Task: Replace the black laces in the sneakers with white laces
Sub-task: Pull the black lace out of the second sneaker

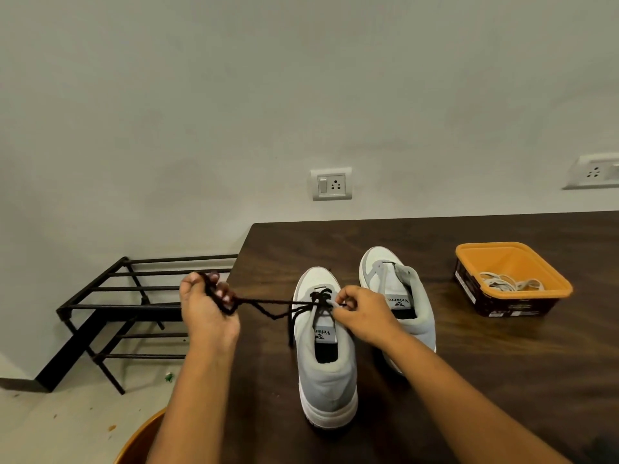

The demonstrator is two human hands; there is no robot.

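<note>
On the desk (502,380), head view: two grey-and-white sneakers stand side by side, heels toward the person. The near sneaker (326,380) carries the black lace (264,301) in its lower eyelets only; the upper rows are bare. The far sneaker (392,279) shows no lacing over its tongue, apart from a short dark mark at the lowest row that is too small to identify.

The left hand (207,313) is held out past the desk edge. Its fingers are curled round a bundle of the freed lace, which is wound about them. From there a strand runs across to the near sneaker. The right hand (363,313) rests over the front of that sneaker, and its thumb and forefinger appear to pinch the lace at the eyelets.

The white laces (505,283) lie loosely heaped in an orange tub (512,261), well apart to the right.

Step in hand, as judged: removal of the black lace from the near sneaker, more than half done. No white lace is fitted to either sneaker.

Next move, as judged:
1. Loosen each remaining crossing with the right hand.
2. Draw the slack out with the left hand, one row at a time, so the lace tip does not catch in an eyelet.
3. Steady the sneaker against the pull.
</note>
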